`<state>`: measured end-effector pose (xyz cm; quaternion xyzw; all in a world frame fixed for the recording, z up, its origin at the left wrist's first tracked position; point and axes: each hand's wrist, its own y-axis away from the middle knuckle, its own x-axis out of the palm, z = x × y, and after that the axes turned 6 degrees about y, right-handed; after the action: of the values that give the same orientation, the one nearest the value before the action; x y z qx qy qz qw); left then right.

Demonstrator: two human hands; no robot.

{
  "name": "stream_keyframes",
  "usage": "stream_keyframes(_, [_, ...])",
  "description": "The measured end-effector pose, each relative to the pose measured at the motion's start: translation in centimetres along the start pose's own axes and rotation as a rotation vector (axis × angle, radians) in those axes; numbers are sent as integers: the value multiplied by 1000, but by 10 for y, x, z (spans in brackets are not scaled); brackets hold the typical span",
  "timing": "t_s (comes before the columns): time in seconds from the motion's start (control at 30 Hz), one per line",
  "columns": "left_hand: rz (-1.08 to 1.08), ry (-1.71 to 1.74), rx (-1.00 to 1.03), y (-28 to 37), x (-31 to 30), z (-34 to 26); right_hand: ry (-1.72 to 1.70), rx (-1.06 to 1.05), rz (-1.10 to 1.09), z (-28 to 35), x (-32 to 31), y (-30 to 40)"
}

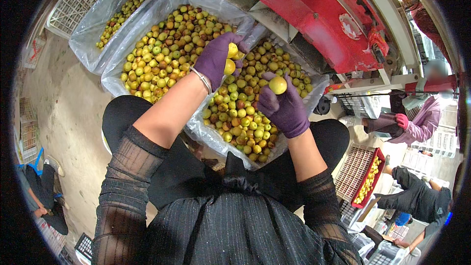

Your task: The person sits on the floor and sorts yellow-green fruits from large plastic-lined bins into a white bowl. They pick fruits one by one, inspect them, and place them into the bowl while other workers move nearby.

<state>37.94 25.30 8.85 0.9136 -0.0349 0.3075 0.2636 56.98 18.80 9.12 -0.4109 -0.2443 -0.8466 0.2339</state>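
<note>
Both my hands wear purple gloves. My left hand [220, 56] is closed around several yellow-green jujube-like fruits [230, 67], above the border between two plastic-lined bins. Between the thumb and fingers of my right hand [284, 106] is a single yellowish fruit [278, 85], held over the right bin. Green, yellow and brown-blotched fruits [239, 117] fill much of that bin below my hands. The middle bin's clear plastic liner [114, 70] surrounds a wide layer of similar fruits [162, 55], left of my left hand.
A third lined bin [86, 40] with fewer fruits stands at far left, beside a white plastic crate [79, 3]. Red machinery [312, 22] borders the bins' far side. A red crate of fruit [368, 180] is at right. Other people [415, 195] are on both sides.
</note>
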Motion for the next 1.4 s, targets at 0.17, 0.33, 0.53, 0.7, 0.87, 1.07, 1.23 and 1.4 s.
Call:
stream_keyframes(0.17, [31,3,32,-2,-4,5,322,-104,-72,-7,-22,-7])
stream_keyframes(0.33, [82,23,55,-2,-7,7,459,-75,-154,-7,-20,-10])
stream_keyframes(0.53, [54,1,-17,-6,-8,8,814,-70,-304,-6,-10,-11])
stream_keyframes(0.7, [118,-202,-105,-3,-2,13,1523,-398,-507,-12,-8,-13])
stream_keyframes(0.87, [145,-388,-224,-2,0,21,1728,-666,-555,-8,-1,-14])
stream_keyframes(1.07, [320,-530,-275,20,23,15,1682,-619,-565,-3,-4,-12])
stream_keyframes(1.23, [397,-689,-344,16,18,16,1776,-571,-487,-2,-12,-11])
stream_keyframes(1.4, [316,-455,-271,16,20,18,1449,-604,-582,11,-26,-10])
